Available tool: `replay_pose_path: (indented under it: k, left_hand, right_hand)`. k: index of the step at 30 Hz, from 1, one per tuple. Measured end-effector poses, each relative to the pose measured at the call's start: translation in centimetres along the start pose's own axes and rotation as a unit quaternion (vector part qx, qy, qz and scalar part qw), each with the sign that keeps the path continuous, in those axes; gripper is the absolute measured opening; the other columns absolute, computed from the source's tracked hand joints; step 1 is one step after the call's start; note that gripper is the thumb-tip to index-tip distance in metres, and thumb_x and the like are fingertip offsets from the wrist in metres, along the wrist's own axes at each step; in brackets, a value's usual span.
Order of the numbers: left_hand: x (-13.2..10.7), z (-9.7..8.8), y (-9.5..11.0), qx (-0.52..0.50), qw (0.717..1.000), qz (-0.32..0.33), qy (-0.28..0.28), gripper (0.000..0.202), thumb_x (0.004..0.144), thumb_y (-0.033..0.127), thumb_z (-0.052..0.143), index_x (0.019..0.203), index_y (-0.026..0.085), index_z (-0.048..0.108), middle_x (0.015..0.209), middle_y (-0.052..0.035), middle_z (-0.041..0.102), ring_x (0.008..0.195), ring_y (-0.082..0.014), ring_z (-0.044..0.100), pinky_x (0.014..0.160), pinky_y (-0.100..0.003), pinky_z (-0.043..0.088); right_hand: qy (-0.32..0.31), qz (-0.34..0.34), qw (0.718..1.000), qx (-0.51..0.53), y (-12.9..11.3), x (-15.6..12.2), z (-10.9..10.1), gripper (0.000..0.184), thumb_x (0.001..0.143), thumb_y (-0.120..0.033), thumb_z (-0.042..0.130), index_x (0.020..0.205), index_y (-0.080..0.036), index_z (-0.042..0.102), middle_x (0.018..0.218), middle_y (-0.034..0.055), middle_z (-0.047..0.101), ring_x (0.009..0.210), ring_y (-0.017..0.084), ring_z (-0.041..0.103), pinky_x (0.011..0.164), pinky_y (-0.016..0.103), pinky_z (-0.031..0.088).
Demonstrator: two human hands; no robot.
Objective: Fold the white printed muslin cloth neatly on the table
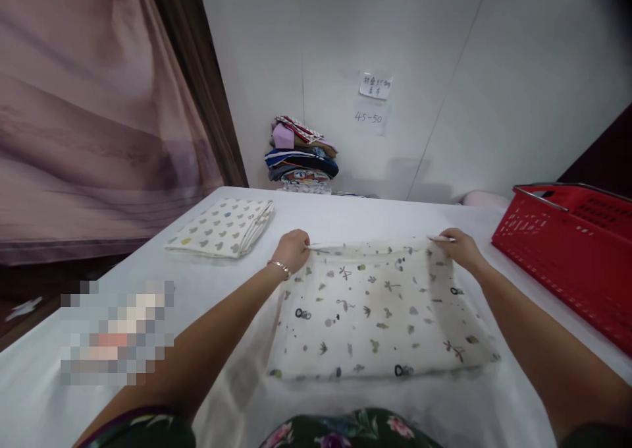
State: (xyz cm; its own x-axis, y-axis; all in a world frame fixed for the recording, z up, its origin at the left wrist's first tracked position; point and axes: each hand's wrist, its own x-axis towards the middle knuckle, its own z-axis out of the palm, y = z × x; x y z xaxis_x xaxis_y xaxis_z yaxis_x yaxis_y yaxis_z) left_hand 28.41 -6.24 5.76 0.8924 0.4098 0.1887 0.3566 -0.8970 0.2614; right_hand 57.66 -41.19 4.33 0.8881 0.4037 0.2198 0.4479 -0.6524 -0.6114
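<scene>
A white cloth (365,309) printed with small plants and animals lies in a folded rectangle in front of me. At its far left corner, my left hand (292,250) pinches the edge; a bracelet circles that wrist. My right hand (460,247) pinches the far right corner. Between the two hands the far edge is drawn nearly straight and slightly raised. To the left of my left hand rests another folded cloth (222,227), cream with grey mouse-head shapes.
The white table (207,303) bears everything. A red plastic basket (567,250) stands at the right. Stacked folded fabrics (301,155) sit against the back wall, near paper notes (375,85). A pink curtain (89,118) hangs at left. A blurred-out patch covers something on the table's left.
</scene>
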Motion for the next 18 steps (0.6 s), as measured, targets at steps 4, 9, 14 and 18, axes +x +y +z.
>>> replay_pose_path:
  k: [4, 9, 14, 18]
  left_hand:
    - [-6.5, -4.3, 2.0, -0.043, 0.987, 0.15, 0.032, 0.013, 0.077, 0.015, 0.044, 0.086, 0.019, 0.053, 0.084, -0.0051, 0.061, 0.082, -0.0195, 0.056, 0.076, -0.034, 0.045]
    - [-15.9, -4.2, 4.2, -0.102, 0.929, 0.351, -0.059, 0.03, 0.079, 0.009, 0.039, 0.104, 0.02, 0.051, 0.089, -0.0048, 0.063, 0.081, -0.0167, 0.057, 0.074, -0.032, 0.047]
    - [-19.4, -1.3, 3.8, -0.104, 0.942, 0.282, -0.149, 0.039, 0.076, 0.014, 0.049, 0.114, 0.021, 0.05, 0.097, -0.0057, 0.063, 0.086, -0.0187, 0.059, 0.074, -0.032, 0.049]
    - [-16.3, -1.4, 3.1, -0.031, 0.957, 0.19, -0.218, 0.02, 0.076, 0.026, 0.057, 0.095, 0.022, 0.062, 0.094, -0.0039, 0.065, 0.087, -0.0199, 0.061, 0.073, -0.03, 0.049]
  right_hand:
    - [-0.036, -0.032, 0.987, 0.152, 0.6, -5.0, -4.7, 0.027, 0.064, -0.044, 0.064, 0.08, -0.023, 0.057, 0.084, 0.0032, 0.064, 0.077, 0.02, 0.057, 0.067, 0.027, 0.044]
    - [-0.186, 0.032, 0.977, 0.1, 2.0, -12.1, -8.3, 0.025, 0.06, -0.039, 0.064, 0.081, -0.026, 0.067, 0.083, 0.005, 0.067, 0.082, 0.025, 0.061, 0.073, 0.03, 0.047]
    - [-0.244, -0.001, 0.97, -0.001, 2.8, -15.8, -8.4, 0.023, 0.064, -0.037, 0.054, 0.075, -0.024, 0.07, 0.089, 0.0051, 0.07, 0.088, 0.028, 0.062, 0.081, 0.036, 0.048]
    - [-0.214, -0.028, 0.975, -0.052, 1.7, -14.2, -8.1, 0.025, 0.066, -0.035, 0.056, 0.083, -0.025, 0.072, 0.092, 0.0031, 0.071, 0.089, 0.026, 0.064, 0.082, 0.034, 0.049]
